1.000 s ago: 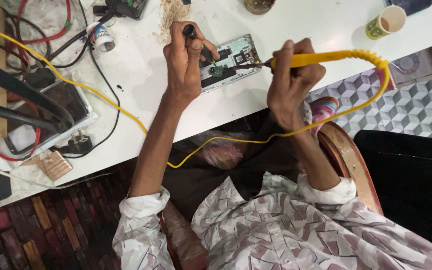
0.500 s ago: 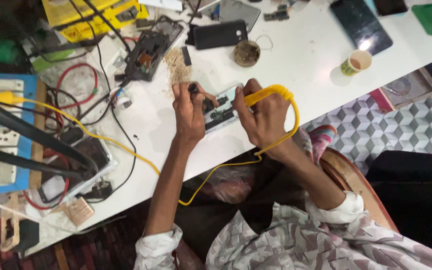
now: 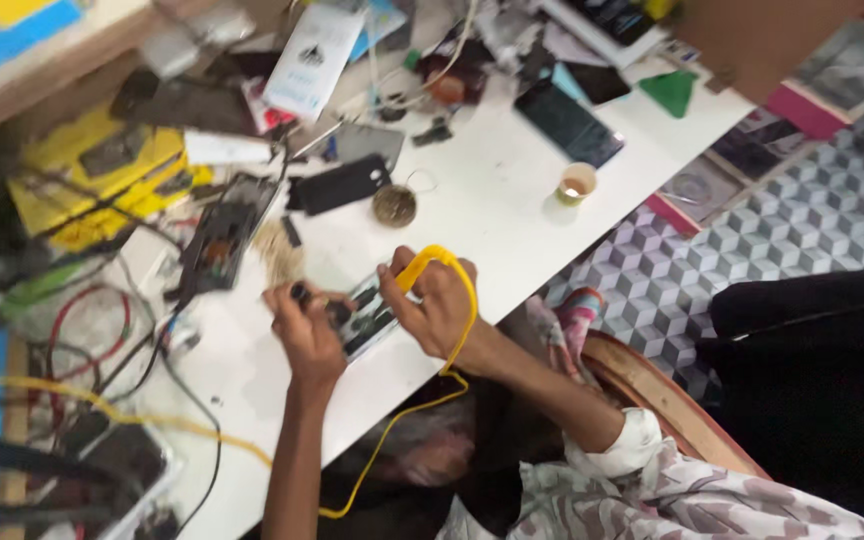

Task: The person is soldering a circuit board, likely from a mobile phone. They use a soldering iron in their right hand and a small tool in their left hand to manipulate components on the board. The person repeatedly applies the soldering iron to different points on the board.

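The right hand grips a yellow soldering iron over the opened phone that the left hand pins near the white table's near edge; a slip could scorch fingers or board.

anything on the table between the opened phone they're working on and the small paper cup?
Head view: bare white table between the opened phone and the paper cup, except the right hand with its yellow tool at the phone end.
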